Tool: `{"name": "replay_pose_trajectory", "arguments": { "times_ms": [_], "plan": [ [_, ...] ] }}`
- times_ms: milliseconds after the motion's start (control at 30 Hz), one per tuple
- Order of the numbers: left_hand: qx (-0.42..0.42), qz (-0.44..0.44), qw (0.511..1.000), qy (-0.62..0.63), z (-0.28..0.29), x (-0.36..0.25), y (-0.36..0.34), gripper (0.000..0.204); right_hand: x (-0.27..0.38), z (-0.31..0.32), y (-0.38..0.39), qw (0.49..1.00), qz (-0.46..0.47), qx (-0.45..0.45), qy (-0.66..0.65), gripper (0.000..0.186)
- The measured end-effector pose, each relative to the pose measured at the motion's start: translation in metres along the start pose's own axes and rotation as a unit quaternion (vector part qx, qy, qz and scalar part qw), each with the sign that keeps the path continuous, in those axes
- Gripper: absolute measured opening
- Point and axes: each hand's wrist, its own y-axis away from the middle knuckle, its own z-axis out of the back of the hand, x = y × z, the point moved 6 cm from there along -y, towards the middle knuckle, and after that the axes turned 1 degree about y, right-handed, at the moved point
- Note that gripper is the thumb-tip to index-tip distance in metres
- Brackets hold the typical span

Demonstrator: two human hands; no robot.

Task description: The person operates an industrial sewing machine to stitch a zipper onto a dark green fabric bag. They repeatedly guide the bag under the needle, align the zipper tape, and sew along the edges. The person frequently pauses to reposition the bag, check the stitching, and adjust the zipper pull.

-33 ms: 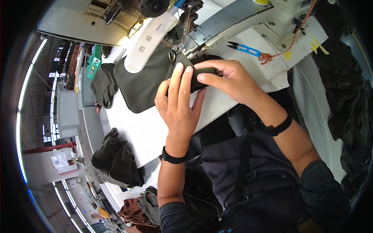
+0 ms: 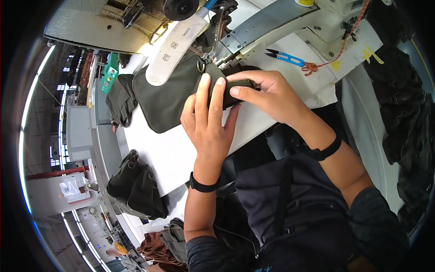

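My left hand [image 2: 208, 122] rests with fingers extended and slightly apart on an olive-green bag [image 2: 161, 104], near a metal ring [image 2: 201, 65] on it; its thumb is by the bag's near edge. My right hand [image 2: 272, 99] pinches a dark folded edge of the bag between thumb and index finger, just right of my left fingertips. The bag lies on a white worktable [image 2: 154, 154] under a sewing machine [image 2: 247, 29], whose pale elongated part [image 2: 163, 61] overhangs it. What lies under my fingers is partly hidden.
Blue thread snips [image 2: 285, 58] and a knotted orange cord [image 2: 310, 67] lie right of my hands. Dark fabric [image 2: 120, 99] is piled left of the bag, with dark bags [image 2: 136, 186] nearer me and brown pieces [image 2: 154, 245] below. A co-worker's hand [image 2: 113, 251] shows far off.
My left fingers have shifted very slightly, spreading a little at the tips. Otherwise the scene looks the same.
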Motion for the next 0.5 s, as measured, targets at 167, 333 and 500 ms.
{"name": "replay_pose_trajectory", "arguments": {
  "times_ms": [167, 333, 500],
  "plan": [
    [0.028, 0.023, 0.999, 0.034, 0.003, -0.005, -0.004, 0.081, 0.006, 0.002, 0.002, 0.999, -0.038, 0.008, -0.005, 0.029],
    [0.028, 0.051, 0.997, 0.056, -0.002, -0.002, -0.007, 0.084, 0.004, 0.0, -0.008, 0.998, -0.025, 0.011, -0.049, 0.026],
    [0.028, 0.059, 0.996, 0.056, -0.003, 0.001, -0.01, 0.085, 0.007, -0.004, -0.015, 0.994, -0.055, 0.013, -0.088, 0.024]
  ]
}}
